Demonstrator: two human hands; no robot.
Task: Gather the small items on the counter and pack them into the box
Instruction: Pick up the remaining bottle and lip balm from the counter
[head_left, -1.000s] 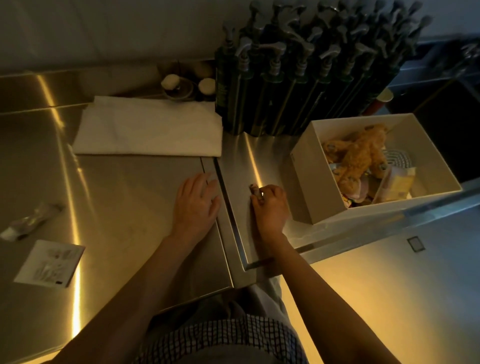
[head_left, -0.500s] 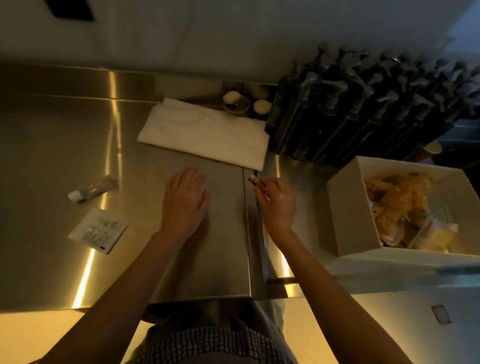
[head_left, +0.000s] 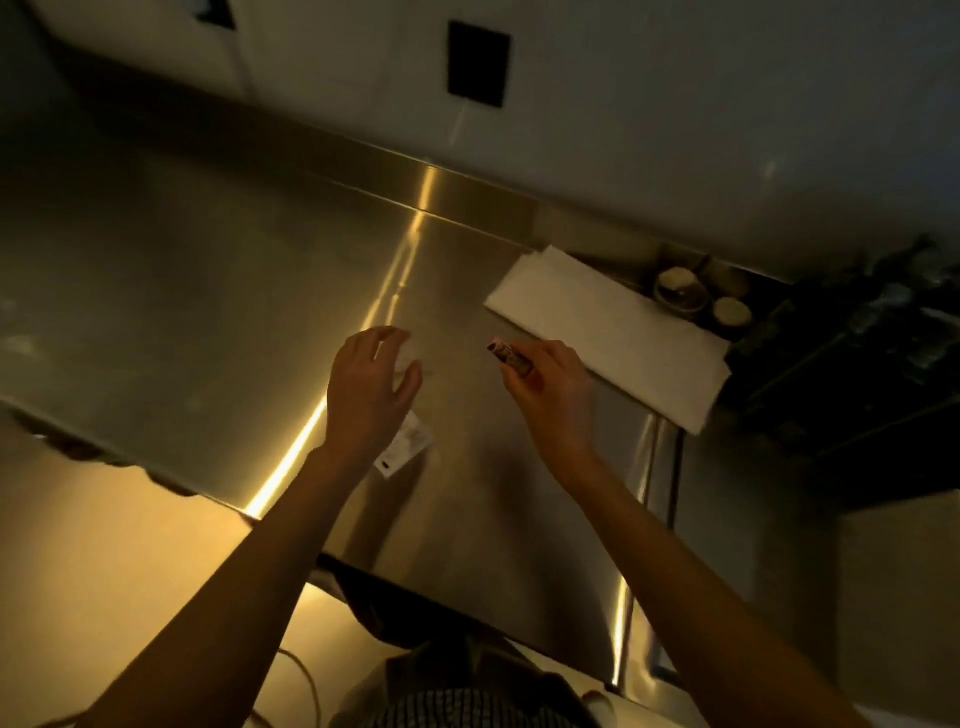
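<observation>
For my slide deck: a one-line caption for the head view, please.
Right hand pinches a small tube while the left hand reaches over a flat sachet on the steel counter.

A commercial kitchen: stainless steel counter (head_left: 208, 291) with a steel backsplash (head_left: 363, 171) under a plain wall.

- We hold a small tube (head_left: 508, 356) pinched in our right hand (head_left: 545, 387).
- Our left hand (head_left: 370, 384) hovers, fingers loosely spread, over a sachet (head_left: 405, 449) on the tabletop (head_left: 208, 291).
</observation>
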